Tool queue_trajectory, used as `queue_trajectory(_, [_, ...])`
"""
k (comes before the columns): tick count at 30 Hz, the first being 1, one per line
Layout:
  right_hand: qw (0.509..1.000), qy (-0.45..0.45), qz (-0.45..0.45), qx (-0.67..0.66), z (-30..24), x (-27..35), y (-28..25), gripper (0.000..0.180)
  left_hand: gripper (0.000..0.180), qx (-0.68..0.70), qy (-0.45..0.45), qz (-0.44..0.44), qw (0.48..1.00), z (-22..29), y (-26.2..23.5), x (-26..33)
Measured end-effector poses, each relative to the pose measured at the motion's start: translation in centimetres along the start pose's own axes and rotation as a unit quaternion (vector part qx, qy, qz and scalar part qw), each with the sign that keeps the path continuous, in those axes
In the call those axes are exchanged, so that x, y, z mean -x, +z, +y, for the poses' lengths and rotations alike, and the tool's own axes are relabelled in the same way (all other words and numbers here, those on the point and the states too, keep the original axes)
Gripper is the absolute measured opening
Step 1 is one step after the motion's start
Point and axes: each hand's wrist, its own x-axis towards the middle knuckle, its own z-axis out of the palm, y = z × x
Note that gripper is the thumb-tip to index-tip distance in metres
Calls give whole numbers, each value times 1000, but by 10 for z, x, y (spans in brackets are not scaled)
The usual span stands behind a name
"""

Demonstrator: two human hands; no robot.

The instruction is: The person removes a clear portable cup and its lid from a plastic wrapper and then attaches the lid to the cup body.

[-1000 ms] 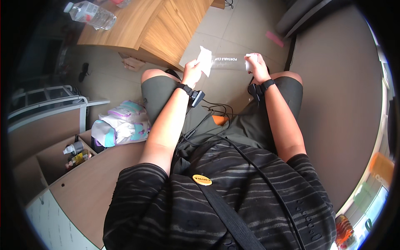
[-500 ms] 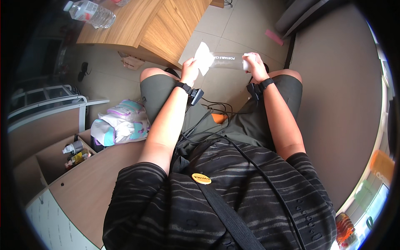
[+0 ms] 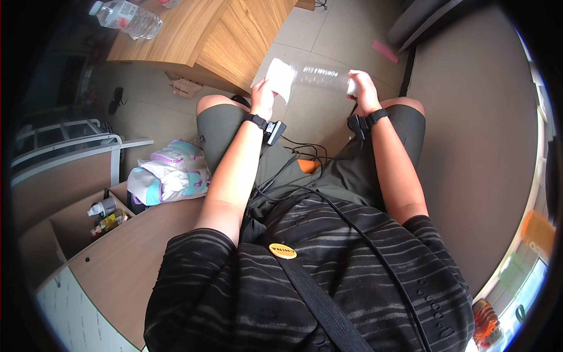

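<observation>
Head: cup (image 3: 321, 78) stretches between left hand (image 3: 262, 98) (pinching tissue (image 3: 280, 76), seemingly) and clasping right hand (image 3: 366, 92).

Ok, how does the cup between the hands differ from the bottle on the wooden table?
The cup is held between the left hand and right hand; the bottle is on the wooden table, untouched. The cup's wall runs nearly straight; the bottle narrows toward a capped neck. The cup bears white print; the bottle, a partly red label. Both are see-through.

The left hand (image 3: 263, 97) and white tissue (image 3: 278, 75) have shifted slightly left, and the clear cup (image 3: 321, 80) slants more.
</observation>
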Motion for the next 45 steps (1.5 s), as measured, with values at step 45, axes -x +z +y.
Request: queue_trajectory(45, [989,138,-44,8,0,7,7,48,24,-99,-72,-18,992,11,11,13])
